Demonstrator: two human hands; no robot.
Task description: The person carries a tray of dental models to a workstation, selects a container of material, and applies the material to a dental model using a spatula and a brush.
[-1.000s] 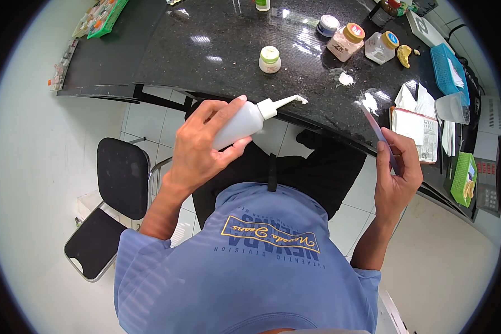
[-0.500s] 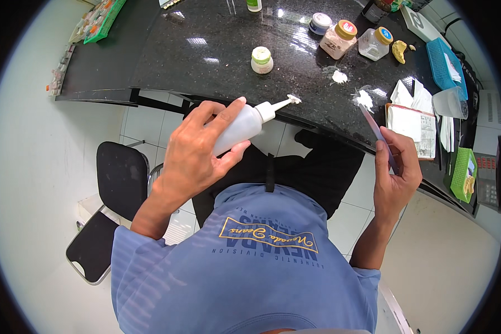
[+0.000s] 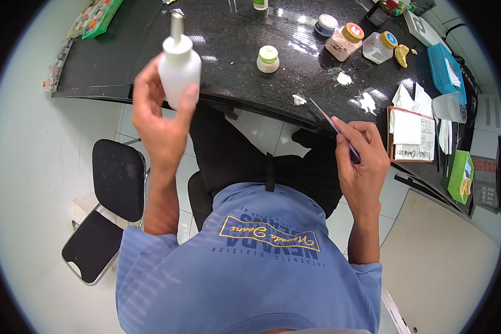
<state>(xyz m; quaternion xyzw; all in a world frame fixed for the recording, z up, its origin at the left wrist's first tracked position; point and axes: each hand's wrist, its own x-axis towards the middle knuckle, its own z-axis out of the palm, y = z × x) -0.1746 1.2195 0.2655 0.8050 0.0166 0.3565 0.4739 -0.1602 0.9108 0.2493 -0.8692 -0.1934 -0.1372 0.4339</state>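
My left hand [image 3: 161,125] curls round a white nozzle bottle [image 3: 181,73], probably light, squeezable, best gripped mid-body; my right hand [image 3: 365,158] pinches a slim purple tool [image 3: 327,118].

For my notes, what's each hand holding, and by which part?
The left hand holds a white squeeze bottle by its lower body; the right hand, a slim purplish tool by its rear part.

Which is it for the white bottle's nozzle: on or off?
On: the nozzle stands fitted atop the white bottle in the left hand. Whether its tip is open, I cannot tell.
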